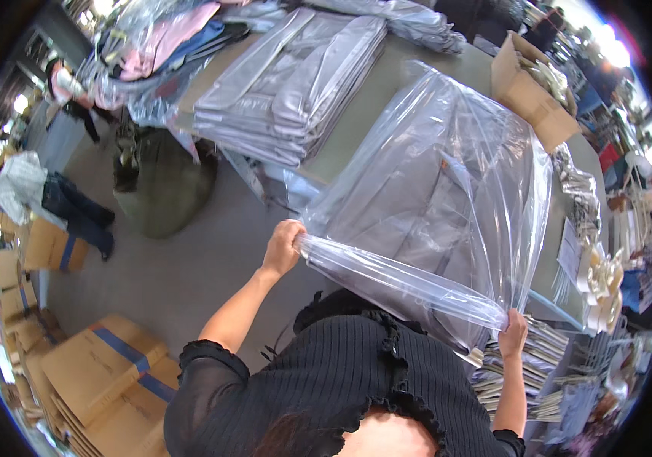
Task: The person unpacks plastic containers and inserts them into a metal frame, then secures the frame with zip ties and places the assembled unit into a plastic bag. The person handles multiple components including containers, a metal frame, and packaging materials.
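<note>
A clear plastic garment bag (493, 164) lies over a folded dark grey garment (409, 206) at the near edge of the table. My left hand (284, 245) is closed round the left end of the bag's gathered near edge. At the other end of that edge, my right hand (514, 333) grips the plastic too. Between the two hands the film is pulled taut in a rolled band across the garment. Part of the garment hangs below this band, close to my body.
Wrapped grey garments (288, 84) are stacked on the table (356, 114), left of the bag. An opened cardboard box (527, 91) stands at the far right. Taped cartons (101, 365) sit on the floor at lower left. Two people (52, 194) are farther left.
</note>
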Demonstrator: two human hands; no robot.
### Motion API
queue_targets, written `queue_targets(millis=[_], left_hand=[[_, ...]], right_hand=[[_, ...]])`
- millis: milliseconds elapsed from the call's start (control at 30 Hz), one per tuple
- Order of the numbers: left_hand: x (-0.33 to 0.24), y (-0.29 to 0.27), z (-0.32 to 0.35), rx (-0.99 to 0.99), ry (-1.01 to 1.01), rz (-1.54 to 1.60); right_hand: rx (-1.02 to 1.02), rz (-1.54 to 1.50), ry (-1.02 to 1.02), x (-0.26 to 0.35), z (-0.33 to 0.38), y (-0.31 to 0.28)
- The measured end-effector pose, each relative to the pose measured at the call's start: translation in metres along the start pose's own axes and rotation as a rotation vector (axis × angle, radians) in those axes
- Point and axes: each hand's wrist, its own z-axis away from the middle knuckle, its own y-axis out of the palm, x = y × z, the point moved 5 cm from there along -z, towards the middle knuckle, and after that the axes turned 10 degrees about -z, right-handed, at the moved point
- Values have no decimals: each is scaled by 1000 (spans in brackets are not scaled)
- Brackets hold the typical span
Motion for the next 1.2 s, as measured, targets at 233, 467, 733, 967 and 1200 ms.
queue_targets(millis=[233,467,733,967,1200], left_hand=[[52,151,169,-317,-1170,887],[-59,241,136,181,-619,1414],[-117,151,82,435,-108,379],[-140,131,45,455,223,-739],[-136,215,61,554,272,-767]], right_hand=[[-497,-57,532,-80,72,-8],[-154,-1045,977,-173,83,61],[-160,-768,745,-245,-18,49],[-286,-1290,1086,-55,149,102],[-465,-1246,799,-94,195,59]])
